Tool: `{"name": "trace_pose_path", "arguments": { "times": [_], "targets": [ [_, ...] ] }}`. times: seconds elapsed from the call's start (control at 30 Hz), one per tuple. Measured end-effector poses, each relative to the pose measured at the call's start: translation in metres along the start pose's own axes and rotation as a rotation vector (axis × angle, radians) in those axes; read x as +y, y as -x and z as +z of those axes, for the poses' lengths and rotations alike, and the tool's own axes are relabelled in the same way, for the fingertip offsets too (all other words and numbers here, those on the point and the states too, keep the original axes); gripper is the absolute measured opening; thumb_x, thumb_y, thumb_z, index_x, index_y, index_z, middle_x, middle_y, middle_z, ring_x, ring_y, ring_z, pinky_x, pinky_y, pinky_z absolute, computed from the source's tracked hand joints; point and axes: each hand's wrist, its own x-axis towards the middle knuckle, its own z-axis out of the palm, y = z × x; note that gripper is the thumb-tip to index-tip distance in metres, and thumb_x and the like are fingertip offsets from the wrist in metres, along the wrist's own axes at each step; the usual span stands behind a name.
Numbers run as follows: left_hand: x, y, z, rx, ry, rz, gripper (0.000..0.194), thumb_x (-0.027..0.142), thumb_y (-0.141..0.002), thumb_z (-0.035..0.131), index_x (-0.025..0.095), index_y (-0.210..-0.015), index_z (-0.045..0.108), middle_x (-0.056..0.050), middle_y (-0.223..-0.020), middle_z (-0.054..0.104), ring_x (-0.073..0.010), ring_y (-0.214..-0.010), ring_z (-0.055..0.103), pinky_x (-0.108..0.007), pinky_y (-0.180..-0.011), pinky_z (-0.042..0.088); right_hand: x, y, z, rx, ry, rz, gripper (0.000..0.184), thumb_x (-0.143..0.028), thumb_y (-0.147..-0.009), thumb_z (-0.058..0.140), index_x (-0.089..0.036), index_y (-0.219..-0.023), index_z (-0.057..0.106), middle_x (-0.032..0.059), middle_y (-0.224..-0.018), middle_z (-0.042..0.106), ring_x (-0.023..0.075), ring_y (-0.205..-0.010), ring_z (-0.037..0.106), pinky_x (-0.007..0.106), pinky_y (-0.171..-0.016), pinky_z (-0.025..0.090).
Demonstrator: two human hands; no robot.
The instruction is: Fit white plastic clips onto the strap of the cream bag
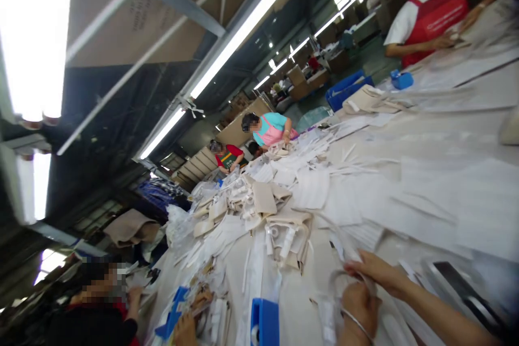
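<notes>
My left hand (359, 303), with a bracelet at its wrist, is closed near the table's lower right. A pale translucent strip (338, 232) curves up and away from my hands; motion smears it. Just above and to the right, my right hand (375, 270) has its fingers pinched on the strip, close to my left fist. What the left fist holds is hidden. A small clear-wrapped bundle (326, 313) lies left of my hands. White foam sheets (357, 194) spread beyond them.
A blue tape dispenser (265, 319) stands left of my hands. Beige folded pieces (263, 197) pile up mid-table. To the right lies a dark, flat object (458, 286). A co-worker's hand (185, 330) is at lower left; other people work around the table (466, 130).
</notes>
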Motion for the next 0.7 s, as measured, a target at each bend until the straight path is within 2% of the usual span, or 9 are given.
{"name": "trace_pose_path", "arguments": {
  "times": [0.1, 0.17, 0.23, 0.3, 0.4, 0.5, 0.6, 0.7],
  "targets": [
    [0.004, 0.000, 0.000, -0.086, -0.042, -0.167, 0.020, 0.027, -0.056, 0.054, 0.019, -0.073, 0.059, -0.007, -0.081, 0.057, -0.0229, -0.082, 0.048, -0.036, -0.074, 0.036, -0.022, 0.005, 0.005, -0.130, -0.198, 0.026, 0.024, -0.033, -0.062, 0.060, -0.013, -0.075, 0.056, 0.0029, -0.067, 0.059, 0.0124, -0.060, 0.054, 0.024, -0.060, 0.044],
    [0.011, 0.001, -0.007, -0.056, -0.019, -0.264, 0.023, 0.028, -0.056, 0.053, 0.020, -0.076, 0.060, -0.006, -0.083, 0.057, -0.0227, -0.083, 0.047, -0.035, -0.074, 0.036, -0.039, 0.013, 0.006, -0.175, -0.277, -0.015, 0.023, -0.030, -0.063, 0.060, -0.013, -0.080, 0.057, 0.0037, -0.073, 0.061, 0.0121, -0.068, 0.056, 0.024, -0.069, 0.044],
    [0.018, 0.002, -0.017, -0.016, 0.006, -0.298, 0.024, 0.029, -0.057, 0.051, 0.023, -0.078, 0.061, -0.004, -0.082, 0.057, -0.0216, -0.082, 0.048, -0.035, -0.073, 0.037, -0.055, 0.022, 0.006, -0.213, -0.283, -0.077, 0.024, -0.027, -0.064, 0.060, -0.013, -0.083, 0.059, 0.0062, -0.079, 0.062, 0.0143, -0.078, 0.056, 0.026, -0.077, 0.042],
    [0.024, 0.001, -0.026, -0.027, -0.004, -0.280, 0.022, 0.030, -0.057, 0.052, 0.024, -0.076, 0.062, -0.003, -0.077, 0.059, -0.0212, -0.079, 0.049, -0.035, -0.071, 0.038, -0.068, 0.031, 0.005, -0.213, -0.291, -0.132, 0.028, -0.027, -0.064, 0.061, -0.013, -0.088, 0.060, 0.0070, -0.080, 0.062, 0.0162, -0.081, 0.055, 0.029, -0.080, 0.042],
    [0.031, -0.010, -0.034, -0.177, -0.060, -0.210, 0.016, 0.031, -0.057, 0.054, 0.027, -0.069, 0.064, 0.000, -0.065, 0.060, -0.0210, -0.074, 0.052, -0.035, -0.067, 0.041, -0.083, 0.045, 0.003, -0.155, -0.286, -0.156, 0.030, -0.031, -0.067, 0.058, -0.016, -0.093, 0.060, 0.0076, -0.091, 0.062, 0.0179, -0.081, 0.056, 0.033, -0.082, 0.042],
    [0.038, -0.023, -0.037, -0.291, -0.104, -0.169, 0.009, 0.032, -0.058, 0.056, 0.029, -0.060, 0.064, 0.001, -0.053, 0.058, -0.0200, -0.066, 0.053, -0.033, -0.060, 0.042, -0.093, 0.062, 0.004, -0.123, -0.201, -0.149, 0.029, -0.034, -0.069, 0.054, -0.016, -0.090, 0.062, 0.0096, -0.107, 0.056, 0.0218, -0.093, 0.054, 0.036, -0.089, 0.037],
    [0.041, -0.025, -0.037, -0.286, -0.134, -0.155, 0.010, 0.030, -0.060, 0.055, 0.029, -0.058, 0.065, 0.000, -0.051, 0.058, -0.0199, -0.064, 0.054, -0.033, -0.058, 0.042, -0.101, 0.081, 0.007, -0.082, -0.229, -0.164, 0.033, -0.037, -0.069, 0.053, -0.017, -0.094, 0.061, 0.0103, -0.110, 0.055, 0.0239, -0.102, 0.049, 0.038, -0.092, 0.035],
    [0.036, -0.014, -0.035, -0.245, -0.139, -0.118, 0.014, 0.028, -0.064, 0.052, 0.028, -0.068, 0.066, -0.001, -0.061, 0.062, -0.0208, -0.073, 0.054, -0.034, -0.066, 0.043, -0.101, 0.097, 0.004, 0.023, -0.262, -0.209, 0.037, -0.042, -0.069, 0.049, -0.018, -0.095, 0.061, 0.0099, -0.113, 0.052, 0.0257, -0.105, 0.046, 0.038, -0.088, 0.040]
  ]
}}
